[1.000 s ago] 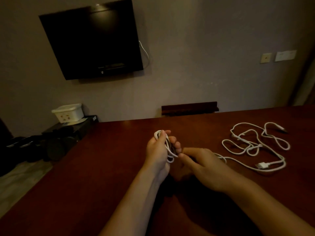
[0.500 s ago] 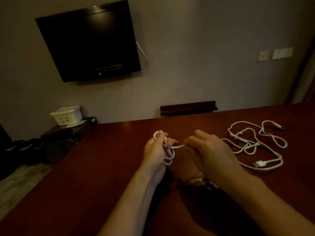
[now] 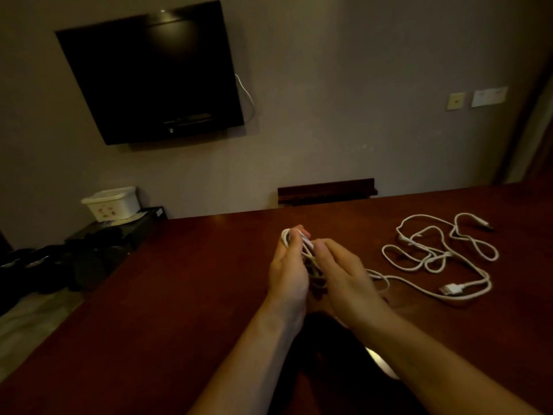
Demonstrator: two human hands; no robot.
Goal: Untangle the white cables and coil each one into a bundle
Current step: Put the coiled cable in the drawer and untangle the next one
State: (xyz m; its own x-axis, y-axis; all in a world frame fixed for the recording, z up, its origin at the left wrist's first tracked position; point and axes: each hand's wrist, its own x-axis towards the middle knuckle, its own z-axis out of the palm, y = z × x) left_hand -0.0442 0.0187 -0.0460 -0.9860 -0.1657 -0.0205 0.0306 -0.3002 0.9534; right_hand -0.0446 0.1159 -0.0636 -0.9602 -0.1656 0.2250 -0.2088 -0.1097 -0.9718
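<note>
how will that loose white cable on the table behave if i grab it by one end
Probably floppy: the loose white cable lies in limp overlapping loops on the table, so it would likely trail and snag on itself. It looks thin, so likely light. The flat connector may drag behind.

I see both forearms reaching over the table point(image 3: 179, 295), hands meeting above it. Left hand point(image 3: 288, 274) has fingers curled around the coiled cable point(image 3: 308, 250); right hand point(image 3: 344, 274) pinches the same coil, knuckles up.
</note>
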